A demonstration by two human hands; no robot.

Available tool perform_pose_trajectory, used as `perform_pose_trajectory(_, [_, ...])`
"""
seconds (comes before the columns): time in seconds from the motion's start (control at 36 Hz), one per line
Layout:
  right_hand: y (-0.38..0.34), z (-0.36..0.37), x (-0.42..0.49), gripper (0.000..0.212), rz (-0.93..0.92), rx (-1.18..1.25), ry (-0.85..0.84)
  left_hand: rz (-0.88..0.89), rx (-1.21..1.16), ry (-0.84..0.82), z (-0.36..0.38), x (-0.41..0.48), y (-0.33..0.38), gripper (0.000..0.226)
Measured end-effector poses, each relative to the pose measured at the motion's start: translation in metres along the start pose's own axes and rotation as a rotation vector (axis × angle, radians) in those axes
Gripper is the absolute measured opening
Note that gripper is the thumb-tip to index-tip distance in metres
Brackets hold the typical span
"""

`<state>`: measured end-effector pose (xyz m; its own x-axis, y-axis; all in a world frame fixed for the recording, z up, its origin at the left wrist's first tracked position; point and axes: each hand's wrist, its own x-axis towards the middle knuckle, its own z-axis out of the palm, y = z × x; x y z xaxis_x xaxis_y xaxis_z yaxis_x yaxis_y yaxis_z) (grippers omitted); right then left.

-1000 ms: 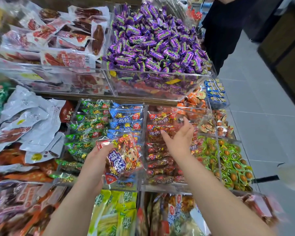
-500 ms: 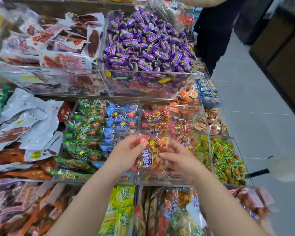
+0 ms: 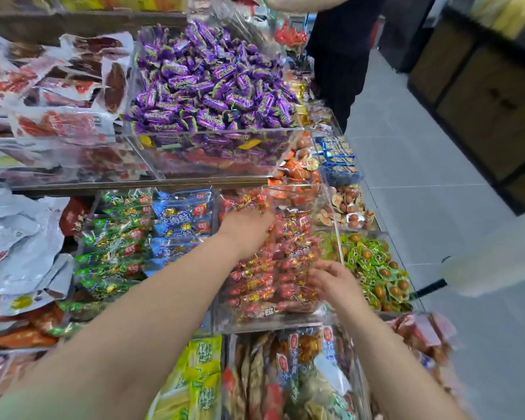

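A clear bin [image 3: 273,324] on the middle shelf holds several red snack packs [image 3: 255,277]. My left hand [image 3: 245,226] reaches to the back of this bin, fingers curled down onto a red snack pack [image 3: 288,237] lying on the pile; the fingertips are partly hidden among the wrappers. My right hand [image 3: 331,280] hovers at the front right of the same bin, its fingers spread and touching the red packs.
Bins of green packs [image 3: 112,256] and blue packs [image 3: 179,219] stand to the left, green-wrapped eggs [image 3: 373,268] to the right. A bin of purple candies [image 3: 212,92] sits on the shelf above. A person in dark clothes [image 3: 340,56] stands at the far end by the tiled aisle [image 3: 422,183].
The red pack held in front of me with both hands has gone into the red bin. My left hand stretched to the bin's back and my right hand drew toward its front.
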<state>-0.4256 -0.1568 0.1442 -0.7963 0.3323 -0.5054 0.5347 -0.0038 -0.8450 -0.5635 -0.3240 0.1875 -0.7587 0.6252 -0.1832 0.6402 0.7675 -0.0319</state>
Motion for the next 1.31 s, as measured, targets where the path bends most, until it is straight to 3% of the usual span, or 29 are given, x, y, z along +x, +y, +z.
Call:
perform_pose_trajectory(0.17, [-0.011,0.018,0.020,0.021,-0.131,-0.194,-0.014,-0.066,0.081,-0.023,-0.002,0.002,0.003,0.053])
perform_pose_trajectory(0.33, [-0.030,0.046,0.045,0.052,-0.295,-0.345,-0.032,0.018,-0.032,-0.039,0.002,0.000,-0.009,0.064])
perform_pose_trajectory(0.44, [-0.038,0.063,0.061,0.028,-0.426,-0.536,-0.075,0.017,-0.070,0.058,0.004,0.001,-0.020,0.065])
perform_pose_trajectory(0.58, [-0.049,0.067,0.078,0.024,-0.380,-0.605,-0.138,-0.133,0.003,0.124,0.001,-0.005,-0.042,0.080])
perform_pose_trajectory(0.75, [-0.058,0.068,0.089,0.030,-0.448,-0.595,-0.122,-0.163,-0.213,0.114,0.010,-0.015,-0.057,0.047])
perform_pose_trajectory(0.89, [-0.055,0.066,0.096,0.013,-0.428,-0.492,-0.127,-0.161,-0.232,0.118,0.011,-0.002,-0.057,0.041])
perform_pose_trajectory(1.06, [-0.045,0.062,0.099,0.023,-0.360,-0.576,-0.174,-0.028,-0.130,0.053,0.010,0.006,-0.055,0.035])
perform_pose_trajectory(1.11, [-0.044,0.060,0.100,0.037,-0.321,-0.642,-0.227,-0.017,-0.108,0.010,0.014,0.004,-0.054,0.034])
perform_pose_trajectory(1.31, [-0.057,0.065,0.103,0.031,-0.290,-0.780,-0.282,-0.085,-0.011,0.025,0.017,0.001,-0.052,0.040])
